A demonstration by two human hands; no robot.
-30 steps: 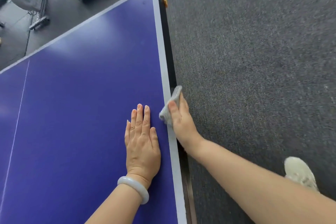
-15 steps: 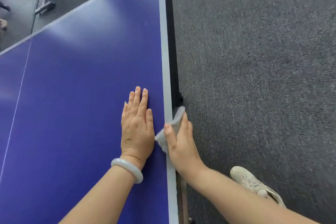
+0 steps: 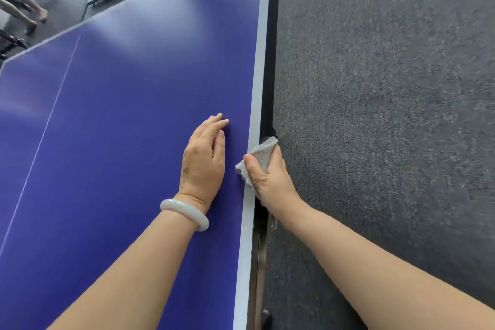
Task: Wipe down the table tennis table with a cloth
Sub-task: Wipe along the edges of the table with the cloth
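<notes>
Shift: right hand (image 3: 270,179) and cloth (image 3: 261,154) drawn back along the side edge, from ahead of the left hand (image 3: 203,158) to level with its knuckles.
Grip: cloth bunched in the right hand, thumb pressed down on top, fingers curled out of sight over the table's side; clamped firmly, not loosely pinched.
Cloth position: wrapped over the white border (image 3: 255,88) and dark side rim of the table tennis table (image 3: 120,115), partly on top, partly down the side.
Left hand: flat on the blue surface, fingers straight and close together, holding nothing; just beside the cloth, contact not clear.
Handling: probably light, soft and limp; best held as a wad against the palm so that pressure stays on the edge; likely to unfold or drag loose if held by one corner.
Containers: none in view; no bucket, basin or bottle to report.
Around: pale bangle (image 3: 184,213) on the left wrist; grey carpet (image 3: 375,115) to the right of the table.
</notes>
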